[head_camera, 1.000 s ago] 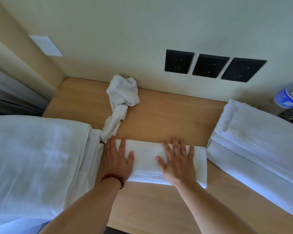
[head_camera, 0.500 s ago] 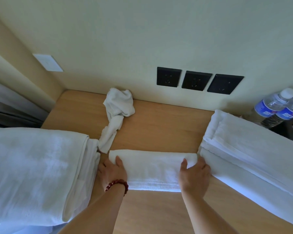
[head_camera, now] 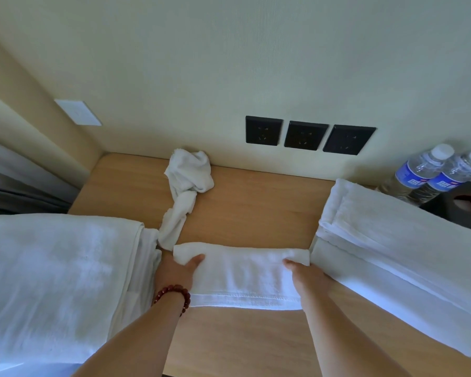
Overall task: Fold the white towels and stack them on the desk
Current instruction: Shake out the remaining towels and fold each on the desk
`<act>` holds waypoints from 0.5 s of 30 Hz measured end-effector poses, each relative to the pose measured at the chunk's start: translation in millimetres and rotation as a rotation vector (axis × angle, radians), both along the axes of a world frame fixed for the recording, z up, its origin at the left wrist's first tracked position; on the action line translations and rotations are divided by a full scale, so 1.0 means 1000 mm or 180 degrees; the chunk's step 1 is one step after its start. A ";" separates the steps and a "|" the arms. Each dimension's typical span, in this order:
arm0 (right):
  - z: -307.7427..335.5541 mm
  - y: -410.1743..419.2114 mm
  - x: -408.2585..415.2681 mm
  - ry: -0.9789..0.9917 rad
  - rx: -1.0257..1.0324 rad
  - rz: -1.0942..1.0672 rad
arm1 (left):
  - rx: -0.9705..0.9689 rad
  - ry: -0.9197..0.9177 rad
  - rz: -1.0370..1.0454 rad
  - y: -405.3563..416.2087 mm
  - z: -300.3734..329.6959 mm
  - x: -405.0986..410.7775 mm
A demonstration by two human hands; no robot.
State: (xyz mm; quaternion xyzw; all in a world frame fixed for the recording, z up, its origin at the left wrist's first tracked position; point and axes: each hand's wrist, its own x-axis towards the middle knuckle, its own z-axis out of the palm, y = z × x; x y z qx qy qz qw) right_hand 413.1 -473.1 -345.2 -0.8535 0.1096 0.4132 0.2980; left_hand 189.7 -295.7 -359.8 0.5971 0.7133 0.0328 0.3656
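Folded white towel (head_camera: 242, 276) lay across the desk (head_camera: 250, 210) near its front edge, a long narrow band w/ a stitched hem along the near side and a rounded fold along the far side. Texture was soft terry, faint lengthwise creases, no stains visible. Its left end sat just beside the big white pile (head_camera: 55, 281) on the left; its right end touched the stack of folded towels (head_camera: 392, 240) on the right, which ran diagonally twd the near right corner.

Left hand (head_camera: 178, 270) gripped the towel's left end: thumb on top, fingers tucked under the cloth. Right hand (head_camera: 306, 274) gripped the right end the same way, thumb over the top, fingers beneath. Both hands closed round the fabric, not flat on it. A red bead bracelet (head_camera: 174, 296) circled the left wrist.

A crumpled white towel (head_camera: 186, 191) trailed from the back wall down twd the band's left end, its lower tip close to the big pile.

Hard to make out: fingers of both hands were hidden under the towel, so can't tell how far they reached. The left pile ran out of frame at left and bottom; the right stack was cut at the right edge. Two water bottles (head_camera: 430, 175) stood behind the stack, bases hidden, label text too small to read. Dark object (head_camera: 457, 210) beside them was partly cut off, unclear what. Three black sockets (head_camera: 305, 136) and a white wall plate (head_camera: 78, 112) sat on the wall
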 end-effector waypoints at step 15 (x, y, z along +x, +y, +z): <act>0.082 0.056 0.045 -0.0807 0.0589 0.0645 | 0.0292 0.0252 -0.0367 0.076 0.102 0.039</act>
